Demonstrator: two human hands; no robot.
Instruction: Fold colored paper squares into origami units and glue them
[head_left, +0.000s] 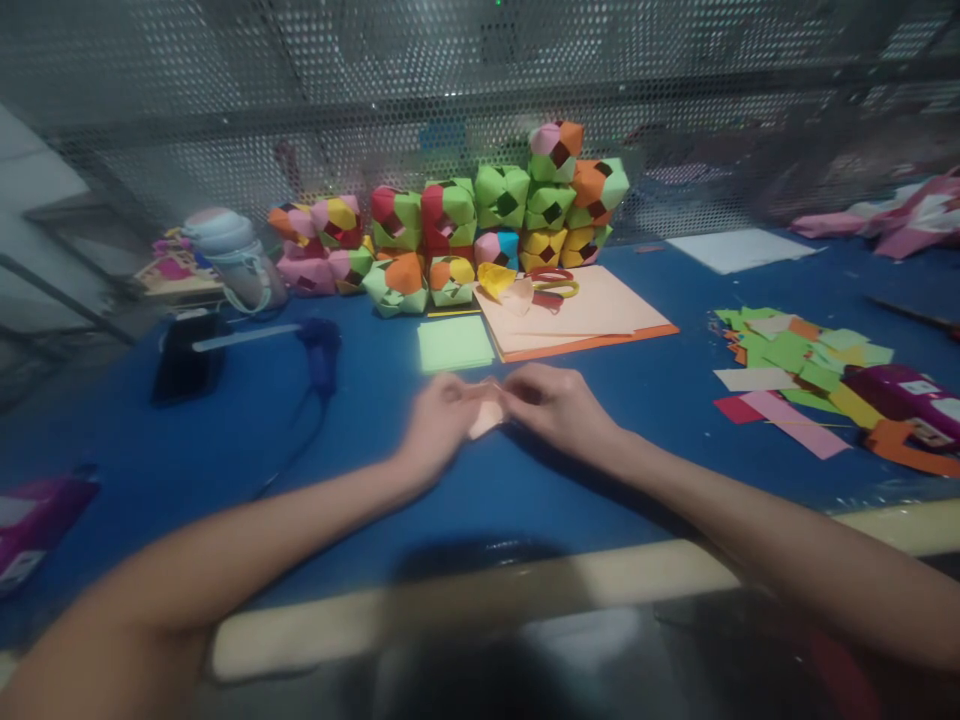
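Between my two hands, at the middle of the blue table (360,540), is a small piece of peach paper (487,416). My left hand (442,415) pinches its left side, and my right hand (551,400) pinches its right side. The fingers cover much of the paper, so its folds cannot be made out. Just beyond my hands lies a stack of light green paper squares (454,345). Behind and to the right, peach sheets (592,300) rest over an orange sheet (600,345). Scissors (559,285) and a yellow folded piece (495,280) lie on top of them.
Folded paper cubes (501,195) are stacked along the back by a perforated metal screen (375,60). At left are a bottle (232,255), a phone (191,355) and a blue glue gun (321,350). Paper scraps (795,350) and a purple package (904,400) lie at right.
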